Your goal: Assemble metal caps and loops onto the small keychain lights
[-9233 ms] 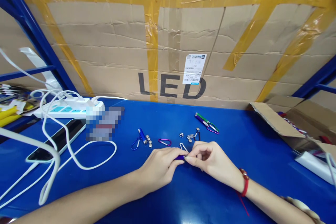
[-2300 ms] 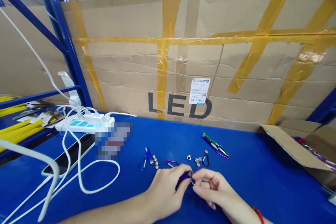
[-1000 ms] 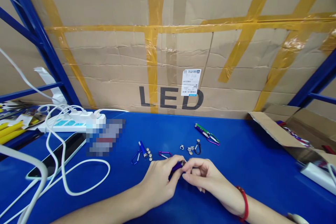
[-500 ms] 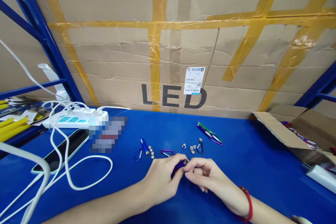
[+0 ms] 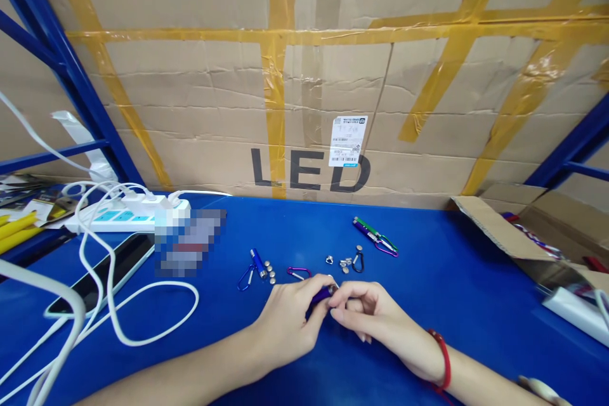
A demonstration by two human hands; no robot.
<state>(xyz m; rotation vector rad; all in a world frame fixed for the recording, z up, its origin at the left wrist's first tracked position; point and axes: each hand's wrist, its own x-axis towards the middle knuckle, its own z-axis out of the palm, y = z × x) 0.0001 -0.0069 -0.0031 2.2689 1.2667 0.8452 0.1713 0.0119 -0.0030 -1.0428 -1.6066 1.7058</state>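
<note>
My left hand (image 5: 291, 317) is closed around a small purple flashlight tube (image 5: 320, 295), its end pointing right. At that end, the fingers of my right hand (image 5: 375, 317) are pinched together; what they grip, if anything, is hidden. Just beyond my hands lies a purple carabiner clip (image 5: 298, 270). Left of it are several button cells (image 5: 271, 272), a blue mini flashlight (image 5: 257, 262) and a blue carabiner (image 5: 245, 278). To the right are a small metal clip (image 5: 329, 259), small silver pieces (image 5: 345, 263) and a black carabiner (image 5: 358, 261).
Further back lie a green flashlight (image 5: 366, 227) and a purple one with carabiners. At left are a phone (image 5: 107, 273), a white power strip (image 5: 118, 219) and looping white cables (image 5: 157, 339). An open cardboard box (image 5: 504, 235) stands right; a large taped carton (image 5: 214, 108) forms the back.
The whole view has shifted slightly, so things appear a little further left and up. Both hands keep nearly the same pose at the flashlight's end.
</note>
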